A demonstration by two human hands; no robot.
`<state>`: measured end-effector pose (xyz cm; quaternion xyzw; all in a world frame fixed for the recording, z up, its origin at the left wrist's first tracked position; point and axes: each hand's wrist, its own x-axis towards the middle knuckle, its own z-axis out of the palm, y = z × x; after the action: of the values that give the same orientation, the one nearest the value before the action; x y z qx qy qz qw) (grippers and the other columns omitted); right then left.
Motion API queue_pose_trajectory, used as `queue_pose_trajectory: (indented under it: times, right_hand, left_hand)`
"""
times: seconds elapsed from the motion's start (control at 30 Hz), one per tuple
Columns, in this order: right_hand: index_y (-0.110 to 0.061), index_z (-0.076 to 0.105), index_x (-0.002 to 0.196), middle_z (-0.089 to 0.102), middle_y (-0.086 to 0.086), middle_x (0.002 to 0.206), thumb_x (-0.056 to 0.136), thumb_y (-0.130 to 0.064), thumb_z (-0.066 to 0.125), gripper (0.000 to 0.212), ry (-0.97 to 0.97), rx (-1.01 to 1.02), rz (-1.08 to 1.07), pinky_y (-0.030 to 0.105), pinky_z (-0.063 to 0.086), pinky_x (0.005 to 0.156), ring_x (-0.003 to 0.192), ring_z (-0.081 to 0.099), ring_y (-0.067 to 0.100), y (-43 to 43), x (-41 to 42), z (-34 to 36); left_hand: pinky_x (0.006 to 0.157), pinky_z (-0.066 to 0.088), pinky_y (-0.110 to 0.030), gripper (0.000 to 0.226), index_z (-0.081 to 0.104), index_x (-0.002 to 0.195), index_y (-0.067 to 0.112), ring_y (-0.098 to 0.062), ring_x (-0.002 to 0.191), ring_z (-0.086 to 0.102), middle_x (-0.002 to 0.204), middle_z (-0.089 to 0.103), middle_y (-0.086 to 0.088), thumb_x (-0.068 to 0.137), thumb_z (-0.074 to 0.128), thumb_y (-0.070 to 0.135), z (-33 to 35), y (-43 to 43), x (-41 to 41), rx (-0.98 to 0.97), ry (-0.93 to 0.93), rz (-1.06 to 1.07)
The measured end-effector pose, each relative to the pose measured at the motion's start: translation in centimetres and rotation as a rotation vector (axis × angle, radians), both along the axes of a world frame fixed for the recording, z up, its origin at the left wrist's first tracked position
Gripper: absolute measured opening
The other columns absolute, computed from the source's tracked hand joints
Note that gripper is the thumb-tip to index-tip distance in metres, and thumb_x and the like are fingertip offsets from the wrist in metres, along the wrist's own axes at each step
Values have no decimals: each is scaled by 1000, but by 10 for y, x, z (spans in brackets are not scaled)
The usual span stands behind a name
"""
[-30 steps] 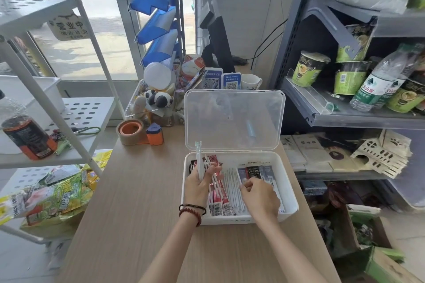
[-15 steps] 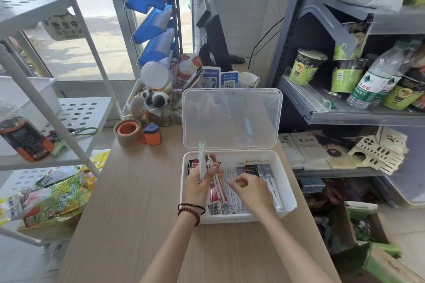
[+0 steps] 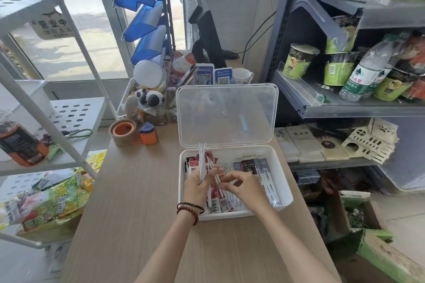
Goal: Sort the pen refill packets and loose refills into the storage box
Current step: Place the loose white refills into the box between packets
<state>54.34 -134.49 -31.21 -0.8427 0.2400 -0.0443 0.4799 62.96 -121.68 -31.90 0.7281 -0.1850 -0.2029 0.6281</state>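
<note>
Left hand [image 3: 197,187] grips a bundle of thin white loose refills [image 3: 202,161] upright over the white plastic storage box [image 3: 285,200], tips toward its clear lid [image 3: 226,115]; right hand [image 3: 245,188] pinches one slanted refill [image 3: 213,171].

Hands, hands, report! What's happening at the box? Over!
Left hand grips a bundle of refills, upright. Right hand at a loose refill, grip unclear. Box open, nothing blocking.

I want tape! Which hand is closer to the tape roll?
Left. The tape roll lies left of the left hand, which holds refills; the right hand sits farther right.
</note>
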Motion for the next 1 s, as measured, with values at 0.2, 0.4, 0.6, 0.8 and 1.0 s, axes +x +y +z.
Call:
queue_pose_trajectory:
  times: [0.2, 0.4, 0.6, 0.8, 1.0]
  right_hand:
    - [-41, 70, 82, 69, -24, 82, 78, -43, 74, 7, 2, -3, -13, 29, 53, 79, 72, 60, -6, 2, -2, -2]
    - [-37, 67, 87, 64, -24, 85, 89, -39, 65, 4, 53, -165, -120, 18, 38, 60, 77, 54, -6, 7, -5, 0]
    - [-34, 68, 94, 67, -21, 88, 95, -33, 58, 9, 108, -286, -255, 17, 34, 49, 61, 53, -6, 5, -5, -6]
    - [-31, 67, 94, 68, -17, 86, 94, -35, 59, 9, 142, -307, -321, 21, 41, 50, 67, 59, 0, 3, -1, -8]
    - [-29, 67, 97, 66, -17, 84, 94, -32, 59, 9, 215, -304, -335, 22, 45, 54, 70, 59, 1, -1, 2, -13]
  left_hand:
    - [77, 57, -29, 31, 70, 101, 18, -8, 90, 69, 94, 74, 8, 86, 55, 41, -3, 3, -3, -24, -5, -5]
    - [74, 59, -33, 30, 71, 100, 17, -15, 84, 71, 92, 73, -2, 85, 56, 37, -4, 3, -7, -76, 28, 30]
    - [74, 58, -27, 23, 67, 104, 10, -9, 91, 70, 100, 72, 0, 92, 54, 25, -2, 1, -6, -137, 48, 91]
    - [70, 57, -22, 15, 65, 98, 17, -5, 89, 70, 100, 71, 0, 93, 53, 22, 3, 0, -3, -153, 29, 103]
    - [71, 58, -26, 18, 66, 100, 15, -5, 87, 70, 97, 72, 3, 92, 54, 25, 2, -2, 2, -119, -17, 119]
